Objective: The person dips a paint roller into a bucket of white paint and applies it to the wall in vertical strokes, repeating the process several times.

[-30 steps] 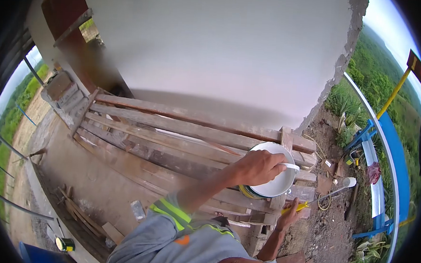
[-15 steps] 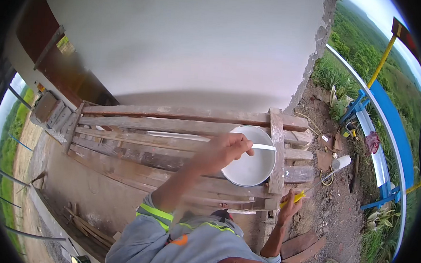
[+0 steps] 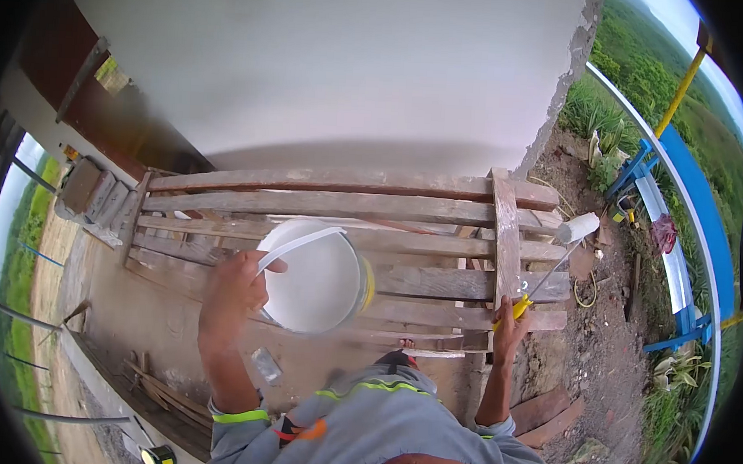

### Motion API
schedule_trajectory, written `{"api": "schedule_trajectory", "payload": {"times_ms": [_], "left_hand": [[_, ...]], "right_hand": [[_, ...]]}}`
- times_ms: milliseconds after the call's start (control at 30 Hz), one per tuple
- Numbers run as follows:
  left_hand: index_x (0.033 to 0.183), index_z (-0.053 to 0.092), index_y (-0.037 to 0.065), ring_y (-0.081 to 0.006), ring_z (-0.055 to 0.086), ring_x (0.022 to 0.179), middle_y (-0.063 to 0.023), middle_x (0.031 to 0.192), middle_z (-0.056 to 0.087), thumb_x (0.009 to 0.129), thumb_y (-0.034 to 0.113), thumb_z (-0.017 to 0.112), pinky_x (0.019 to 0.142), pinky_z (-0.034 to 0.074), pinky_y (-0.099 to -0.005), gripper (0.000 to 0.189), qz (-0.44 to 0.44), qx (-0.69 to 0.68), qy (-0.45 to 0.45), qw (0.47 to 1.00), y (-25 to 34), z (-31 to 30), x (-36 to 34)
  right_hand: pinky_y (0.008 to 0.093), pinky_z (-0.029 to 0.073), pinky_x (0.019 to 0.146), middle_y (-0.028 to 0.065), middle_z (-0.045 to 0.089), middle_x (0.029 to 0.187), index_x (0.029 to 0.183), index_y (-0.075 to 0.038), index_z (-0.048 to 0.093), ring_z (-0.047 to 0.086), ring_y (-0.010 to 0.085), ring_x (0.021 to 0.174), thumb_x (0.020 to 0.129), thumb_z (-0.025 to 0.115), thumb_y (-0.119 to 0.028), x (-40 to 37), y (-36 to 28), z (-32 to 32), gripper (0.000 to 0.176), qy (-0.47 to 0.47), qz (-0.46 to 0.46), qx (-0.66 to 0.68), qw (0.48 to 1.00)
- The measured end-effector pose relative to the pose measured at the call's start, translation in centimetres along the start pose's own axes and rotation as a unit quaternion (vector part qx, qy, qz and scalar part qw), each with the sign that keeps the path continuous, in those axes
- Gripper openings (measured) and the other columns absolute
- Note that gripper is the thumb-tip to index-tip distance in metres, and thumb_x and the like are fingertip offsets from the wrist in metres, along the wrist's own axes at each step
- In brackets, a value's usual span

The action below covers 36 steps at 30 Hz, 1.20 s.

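My left hand (image 3: 238, 288) is closed around the white strap handle (image 3: 299, 247) of a paint bucket. The round bucket (image 3: 366, 286) hangs over the left-middle part of the wooden slats, pale inside, with a yellow patch on its outer side. What it holds looks whitish, but I cannot make out how full it is. On the right, my right hand (image 3: 509, 327) grips the yellow handle of a paint roller (image 3: 577, 228). The roller's white sleeve points up and away from me, over the ground beyond the slats' right end.
A slatted wooden platform (image 3: 322, 206) runs along the pale wall (image 3: 355, 71). Right of it lie dirt, bricks (image 3: 538, 413) and a blue metal frame (image 3: 700, 224). A small can (image 3: 158, 458) stands at lower left, near loose boards (image 3: 165, 398).
My left hand has carried the bucket leftward and toward me, from near the upright cross board. My right hand has risen slightly, and the roller sleeve has swung up and left.
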<state>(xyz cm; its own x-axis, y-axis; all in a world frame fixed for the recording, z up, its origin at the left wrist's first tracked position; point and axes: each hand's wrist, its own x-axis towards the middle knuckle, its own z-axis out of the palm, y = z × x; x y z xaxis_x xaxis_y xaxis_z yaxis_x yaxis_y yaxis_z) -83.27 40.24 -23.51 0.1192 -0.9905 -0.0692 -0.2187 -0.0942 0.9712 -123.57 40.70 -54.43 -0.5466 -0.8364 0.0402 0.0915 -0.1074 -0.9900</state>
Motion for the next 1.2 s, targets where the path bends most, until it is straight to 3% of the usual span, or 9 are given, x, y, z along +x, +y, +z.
{"api": "schedule_trajectory", "payload": {"times_ms": [100,200,233,500,600,767,1000,1100,1200], "left_hand": [[0.097,0.066,-0.006,-0.0037,0.026,0.050,0.0092,0.056,0.028,0.102,0.034,0.045,0.049,0.025,-0.0235,0.045,0.030,-0.039,0.043,0.998,-2.2,-7.1,-4.3],[0.094,0.066,-0.005,-0.0041,0.025,0.049,0.0085,0.054,0.028,0.103,0.035,0.043,0.048,0.025,-0.0243,0.046,0.066,0.127,0.152,0.978,-5.2,-12.7,-9.3],[0.089,0.066,-0.003,-0.0047,0.026,0.048,0.0078,0.054,0.028,0.103,0.035,0.042,0.048,0.025,-0.0250,0.047,0.008,0.014,0.176,0.984,-5.5,-14.2,-11.0],[0.087,0.069,-0.002,-0.0038,0.030,0.049,0.0079,0.055,0.032,0.098,0.041,0.055,0.048,0.022,-0.0246,0.047,-0.187,-0.007,0.327,0.926,-16.9,-26.3,-23.8],[0.088,0.073,-0.002,-0.0046,0.034,0.052,0.0055,0.058,0.039,0.095,0.035,0.055,0.050,0.025,-0.0253,0.042,-0.232,-0.037,0.391,0.890,-22.5,-29.5,-28.2],[0.093,0.074,0.000,-0.0130,0.050,0.064,-0.0024,0.067,0.052,0.096,0.042,0.055,0.060,0.038,-0.0298,0.045,-0.287,-0.017,0.456,0.842,-32.0,-33.9,-36.2],[0.096,0.071,-0.003,-0.0059,0.040,0.053,0.0037,0.064,0.046,0.097,0.039,0.060,0.050,0.030,-0.0248,0.044,-0.350,-0.132,0.626,0.684,-38.6,-37.9,-42.9],[0.098,0.072,-0.003,-0.0084,0.044,0.058,0.0010,0.067,0.050,0.097,0.041,0.058,0.053,0.034,-0.0260,0.046,-0.359,-0.184,0.676,0.616,-40.5,-39.5,-46.5],[0.103,0.068,-0.008,-0.0056,0.038,0.051,0.0057,0.063,0.041,0.097,0.039,0.061,0.047,0.029,-0.0247,0.049,-0.330,-0.220,0.741,0.542,-42.2,-41.0,-48.9]], "right_hand": [[0.0229,0.040,0.049,-0.0004,0.051,0.063,0.090,-0.008,0.051,0.047,0.0071,0.051,0.100,0.064,-0.017,-0.1,-1.0,3.0,0.018,-0.035,-0.004,-0.002,0.999],[0.0233,0.040,0.047,-0.0005,0.050,0.063,0.090,-0.008,0.051,0.046,0.0065,0.051,0.100,0.063,-0.018,-0.7,-1.1,6.3,0.018,-0.087,-0.018,0.001,0.996],[0.0235,0.039,0.046,-0.0008,0.050,0.063,0.089,-0.008,0.052,0.046,0.0062,0.051,0.101,0.062,-0.019,-1.4,-1.6,8.0,0.019,-0.094,-0.034,-0.017,0.995],[0.0233,0.038,0.048,-0.0013,0.052,0.063,0.088,-0.007,0.053,0.049,0.0063,0.053,0.097,0.067,-0.022,-13.1,-1.4,22.0,0.022,-0.208,-0.020,-0.010,0.978],[0.0233,0.038,0.048,-0.0010,0.053,0.063,0.089,-0.007,0.053,0.049,0.0066,0.052,0.098,0.066,-0.022,-19.3,-1.1,26.8,0.022,-0.282,-0.005,-0.046,0.958],[0.0261,0.037,0.048,-0.0005,0.047,0.059,0.077,-0.008,0.050,0.045,0.0086,0.051,0.098,0.064,-0.023,-28.4,-1.1,35.1,0.030,-0.395,-0.042,-0.148,0.905],[0.0274,0.037,0.047,-0.0009,0.046,0.058,0.075,-0.007,0.049,0.046,0.0089,0.050,0.098,0.062,-0.019,-36.6,1.7,47.0,0.029,-0.532,-0.088,-0.209,0.816],[0.0268,0.037,0.046,-0.0011,0.047,0.059,0.078,-0.007,0.050,0.046,0.0082,0.050,0.098,0.062,-0.019,-40.4,2.5,52.5,0.027,-0.574,-0.070,-0.215,0.787],[0.0261,0.037,0.046,-0.0014,0.047,0.061,0.081,-0.006,0.051,0.046,0.0077,0.050,0.099,0.062,-0.019,-43.9,4.9,58.6,0.025,-0.617,-0.056,-0.192,0.761]]}}
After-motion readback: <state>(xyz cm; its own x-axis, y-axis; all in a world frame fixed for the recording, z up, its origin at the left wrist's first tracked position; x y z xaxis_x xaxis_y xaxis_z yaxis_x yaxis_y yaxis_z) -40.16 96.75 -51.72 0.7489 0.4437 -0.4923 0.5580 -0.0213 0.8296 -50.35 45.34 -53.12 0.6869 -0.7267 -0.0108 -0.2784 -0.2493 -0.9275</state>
